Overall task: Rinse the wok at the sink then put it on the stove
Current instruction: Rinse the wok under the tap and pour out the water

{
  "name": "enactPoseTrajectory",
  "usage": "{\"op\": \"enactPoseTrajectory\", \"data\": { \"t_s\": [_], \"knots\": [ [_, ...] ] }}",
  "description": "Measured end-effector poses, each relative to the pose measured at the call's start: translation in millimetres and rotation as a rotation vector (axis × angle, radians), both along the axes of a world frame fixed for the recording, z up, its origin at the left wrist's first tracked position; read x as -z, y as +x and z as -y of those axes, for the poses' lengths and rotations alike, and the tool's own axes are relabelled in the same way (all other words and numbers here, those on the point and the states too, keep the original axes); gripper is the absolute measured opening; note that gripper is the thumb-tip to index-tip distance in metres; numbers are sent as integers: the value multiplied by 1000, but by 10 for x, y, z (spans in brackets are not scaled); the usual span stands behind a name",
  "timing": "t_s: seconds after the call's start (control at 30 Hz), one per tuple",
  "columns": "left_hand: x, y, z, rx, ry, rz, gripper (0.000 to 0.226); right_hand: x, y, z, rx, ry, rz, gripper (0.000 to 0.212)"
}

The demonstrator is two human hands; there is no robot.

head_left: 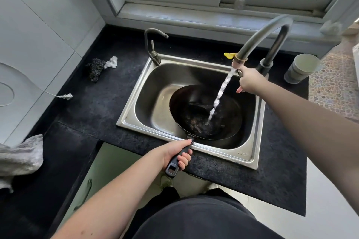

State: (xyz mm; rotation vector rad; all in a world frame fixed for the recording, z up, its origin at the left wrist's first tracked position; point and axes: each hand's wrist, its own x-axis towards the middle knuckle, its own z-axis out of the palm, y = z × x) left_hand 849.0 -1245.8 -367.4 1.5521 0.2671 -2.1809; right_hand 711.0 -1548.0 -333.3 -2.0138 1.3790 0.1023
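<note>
In the steel sink (250,158), set into the dark surface (93,114) below the window, the wok (196,114) sits tilted, its bowl low in the basin and its handle (177,159) reaching out over the near rim. This placement keeps splash and run-off inside the basin.

The left hand (174,153) grips the handle, fingers (183,161) curled fully round it and thumb laid along the top. This hold steadies the wok under the stream and, as a judgement, permits tilting or swirling of the water.

The right hand (250,82) is at the base of the main faucet (266,37), closed on what appears to be the lever; the lever is mostly hidden, so the exact contact cannot be told. One fingertip points downward. The hand is likely placed there to regulate flow.

A water stream (220,93) falls at a slant from the spout and lands right of centre in the wok, beside dark residue on the bottom. Rinsing is under way; the residue suggests it is not complete.

A scouring pad (95,69) lies on the surface to the left, well apart from the sink. The stove is not in view.
</note>
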Motion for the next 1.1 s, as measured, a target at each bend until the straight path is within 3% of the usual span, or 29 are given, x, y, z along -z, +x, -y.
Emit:
{"op": "enactPoseTrajectory", "data": {
  "t_s": [0.13,0.33,0.47,0.67,0.8,0.97,1.1],
  "knots": [
    [-3,-2,-3,0,-7,10,44,-30,-43,-33,97,127,187,76],
    [12,-2,-8,-5,0,4,43,256,-283,-686,386,178,461,39],
    [0,-12,-7,-7,1,-8,42,444,-402,-1362,432,445,446,31],
    [0,-18,10,18,6,-23,32,459,-380,-2067,403,673,455,27],
    [2,-14,-18,-44,-22,-63,24,475,-320,-2362,298,754,444,26],
    [64,-12,-210,-363,-113,-282,10,464,-349,-2597,289,797,442,26],
    [38,-24,-370,-365,-156,-219,19,437,-418,-2688,346,818,470,24]
  ]
}}
